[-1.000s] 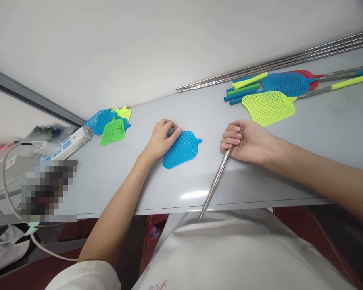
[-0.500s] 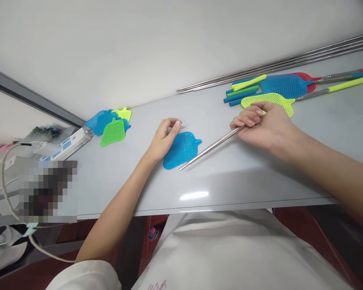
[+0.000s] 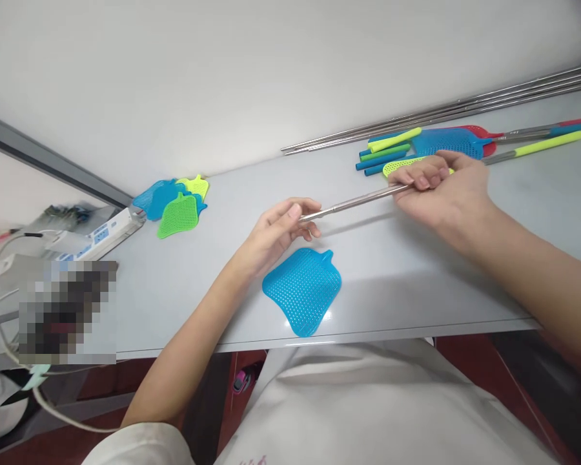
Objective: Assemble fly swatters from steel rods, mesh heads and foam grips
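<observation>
We are holding a slender silver metal rod [image 3: 363,199] in our left hand [image 3: 281,229] and right hand [image 3: 448,187], grips narrow; a blue perforated plastic paddle [image 3: 304,290] is lying nearby.

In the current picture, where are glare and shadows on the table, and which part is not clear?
Head view: white glare on the table around the lower end of the blue mesh paddle; head view: a faint, thin shadow below the metal rod, and a broader one right of the paddle; head view: a pixelated patch at the left hides detail.
</observation>
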`<state>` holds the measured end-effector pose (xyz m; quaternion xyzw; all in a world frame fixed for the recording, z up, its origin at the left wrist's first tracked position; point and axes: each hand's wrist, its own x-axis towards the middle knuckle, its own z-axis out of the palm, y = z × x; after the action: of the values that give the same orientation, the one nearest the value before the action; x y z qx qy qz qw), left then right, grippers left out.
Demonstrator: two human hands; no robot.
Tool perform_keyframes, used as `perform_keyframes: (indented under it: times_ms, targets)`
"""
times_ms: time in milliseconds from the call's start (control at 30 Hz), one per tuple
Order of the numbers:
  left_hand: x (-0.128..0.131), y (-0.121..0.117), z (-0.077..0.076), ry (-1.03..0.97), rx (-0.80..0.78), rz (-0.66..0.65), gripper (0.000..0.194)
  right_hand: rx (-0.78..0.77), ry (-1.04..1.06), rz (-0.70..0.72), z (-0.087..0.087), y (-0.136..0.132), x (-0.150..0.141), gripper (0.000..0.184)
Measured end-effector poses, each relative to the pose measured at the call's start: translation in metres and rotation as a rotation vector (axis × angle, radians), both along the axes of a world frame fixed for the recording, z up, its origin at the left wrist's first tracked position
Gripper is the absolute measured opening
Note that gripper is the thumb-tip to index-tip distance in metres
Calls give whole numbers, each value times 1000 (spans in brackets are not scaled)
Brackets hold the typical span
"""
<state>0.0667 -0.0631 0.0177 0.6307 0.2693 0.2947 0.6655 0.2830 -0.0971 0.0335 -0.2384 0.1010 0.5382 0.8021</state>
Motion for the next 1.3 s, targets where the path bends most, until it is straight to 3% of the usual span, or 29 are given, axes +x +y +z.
perform_keyframes:
  times_ms: [167, 367, 533, 767, 1067, 1300]
  targets:
    - [5, -12, 2, 14, -174, -58, 28, 68, 19, -41, 4, 0, 6, 29]
    - [8, -16, 0, 69, -181, -58, 34, 15, 66, 75, -4, 1, 0, 27]
    - [5, -13, 2, 159, -158, -84, 34, 3, -11, 112, 2, -2, 3, 26]
    - [0, -15, -3, 392, 49, -279, 33, -40, -86, 187, 2, -2, 4, 29]
    - [8, -28, -8, 564, 503, -61, 34, 35, -168, 108, -4, -1, -1, 36]
    - [6, -37, -6, 738, 649, 80, 28, 53, -152, 119, -11, -5, -12, 40]
